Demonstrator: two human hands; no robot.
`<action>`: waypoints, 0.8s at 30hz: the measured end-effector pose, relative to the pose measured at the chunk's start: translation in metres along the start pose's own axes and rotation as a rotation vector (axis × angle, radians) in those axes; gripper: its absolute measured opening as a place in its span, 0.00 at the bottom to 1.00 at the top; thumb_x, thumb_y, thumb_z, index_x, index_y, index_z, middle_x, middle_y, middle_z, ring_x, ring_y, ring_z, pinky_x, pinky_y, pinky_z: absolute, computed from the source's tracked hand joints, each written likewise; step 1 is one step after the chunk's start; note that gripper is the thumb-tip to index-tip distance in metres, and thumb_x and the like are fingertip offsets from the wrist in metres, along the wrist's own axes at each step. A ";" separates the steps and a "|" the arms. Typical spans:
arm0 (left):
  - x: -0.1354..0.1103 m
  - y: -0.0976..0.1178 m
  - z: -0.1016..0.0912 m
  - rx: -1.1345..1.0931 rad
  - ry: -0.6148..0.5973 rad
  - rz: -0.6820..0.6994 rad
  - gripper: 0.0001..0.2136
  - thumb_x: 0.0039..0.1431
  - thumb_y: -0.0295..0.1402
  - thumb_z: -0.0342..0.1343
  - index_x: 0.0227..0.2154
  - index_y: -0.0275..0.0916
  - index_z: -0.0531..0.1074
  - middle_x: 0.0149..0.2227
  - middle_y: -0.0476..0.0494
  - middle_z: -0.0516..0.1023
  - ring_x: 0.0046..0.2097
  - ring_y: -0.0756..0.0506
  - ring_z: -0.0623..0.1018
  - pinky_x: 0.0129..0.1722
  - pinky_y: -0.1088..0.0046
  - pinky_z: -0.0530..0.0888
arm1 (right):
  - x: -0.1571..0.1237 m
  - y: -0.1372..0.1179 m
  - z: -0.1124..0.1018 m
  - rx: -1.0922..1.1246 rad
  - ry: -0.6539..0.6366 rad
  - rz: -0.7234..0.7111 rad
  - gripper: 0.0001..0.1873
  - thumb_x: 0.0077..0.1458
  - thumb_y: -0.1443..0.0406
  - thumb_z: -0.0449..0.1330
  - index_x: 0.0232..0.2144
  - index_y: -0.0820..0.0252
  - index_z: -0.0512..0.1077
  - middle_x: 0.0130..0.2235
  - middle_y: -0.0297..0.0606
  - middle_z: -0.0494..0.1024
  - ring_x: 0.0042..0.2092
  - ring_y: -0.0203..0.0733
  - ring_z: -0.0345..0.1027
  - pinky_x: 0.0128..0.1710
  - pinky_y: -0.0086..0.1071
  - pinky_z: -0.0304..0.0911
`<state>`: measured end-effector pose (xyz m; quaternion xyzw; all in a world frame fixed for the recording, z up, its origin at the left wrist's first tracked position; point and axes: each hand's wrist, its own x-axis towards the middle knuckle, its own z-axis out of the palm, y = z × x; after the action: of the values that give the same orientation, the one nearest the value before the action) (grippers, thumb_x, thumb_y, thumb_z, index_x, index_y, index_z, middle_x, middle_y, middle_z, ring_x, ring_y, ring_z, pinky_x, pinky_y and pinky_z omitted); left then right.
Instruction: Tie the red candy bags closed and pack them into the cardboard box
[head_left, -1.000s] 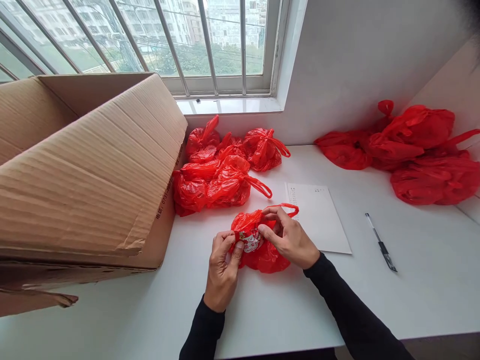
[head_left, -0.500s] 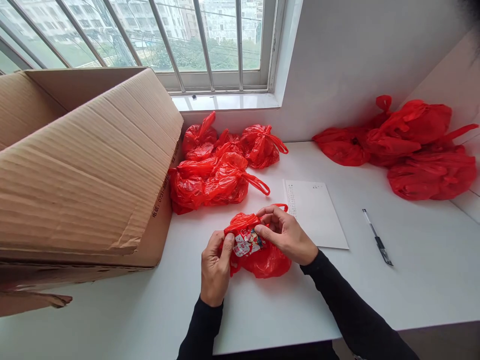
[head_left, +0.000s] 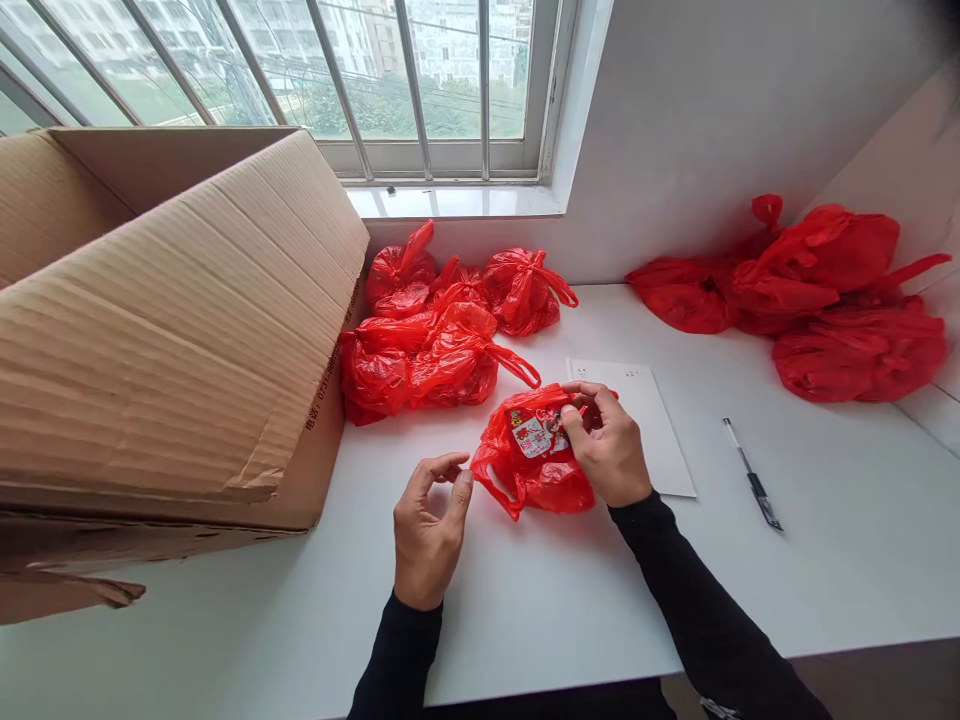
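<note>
A small red plastic bag [head_left: 551,490] sits in front of me on the white table. In its opening shows a printed packet [head_left: 536,436] with white, red and dark markings. My right hand [head_left: 609,445] grips the bag's right upper edge, thumb at the packet's right side; whether it pinches the packet too I cannot tell. My left hand [head_left: 431,530] is just left of the bag, thumb and forefinger apart and nothing between them. Its fingertips come close to a loose bag handle [head_left: 499,485].
A big open cardboard box [head_left: 180,340] fills the left side. Several knotted red bags [head_left: 454,355] lie beside it under the barred window. More red bags [head_left: 859,350] are piled at the right corner. A white sheet [head_left: 667,450] and a pen [head_left: 754,477] lie to the right.
The bag has moved up and to the right with my right hand. My left hand has let go of its left edge, and the packet in the opening shows more.
</note>
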<state>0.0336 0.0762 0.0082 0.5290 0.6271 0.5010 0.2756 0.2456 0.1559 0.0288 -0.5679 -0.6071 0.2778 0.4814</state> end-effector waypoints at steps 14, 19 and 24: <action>0.013 0.006 0.010 -0.154 0.038 -0.212 0.11 0.59 0.44 0.59 0.36 0.41 0.72 0.34 0.45 0.74 0.36 0.43 0.72 0.40 0.62 0.69 | 0.007 0.008 0.000 0.082 -0.077 0.018 0.12 0.60 0.61 0.57 0.45 0.56 0.74 0.35 0.35 0.78 0.32 0.39 0.69 0.34 0.33 0.67; 0.021 0.035 -0.016 -0.543 -0.017 -0.373 0.12 0.61 0.43 0.59 0.39 0.42 0.65 0.25 0.55 0.67 0.32 0.48 0.75 0.38 0.66 0.77 | 0.011 0.013 -0.001 0.084 -0.058 0.002 0.11 0.60 0.61 0.58 0.44 0.55 0.74 0.35 0.33 0.78 0.31 0.38 0.69 0.34 0.33 0.67; 0.020 0.068 -0.025 -0.698 -0.029 -0.448 0.09 0.60 0.39 0.62 0.38 0.45 0.67 0.18 0.62 0.53 0.14 0.56 0.53 0.12 0.79 0.62 | 0.010 0.011 0.001 0.051 -0.024 -0.045 0.11 0.60 0.63 0.57 0.44 0.56 0.74 0.38 0.35 0.79 0.33 0.39 0.70 0.38 0.35 0.67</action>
<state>0.0328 0.0821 0.0832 0.2612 0.5154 0.6035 0.5494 0.2504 0.1676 0.0212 -0.5381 -0.6185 0.2889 0.4944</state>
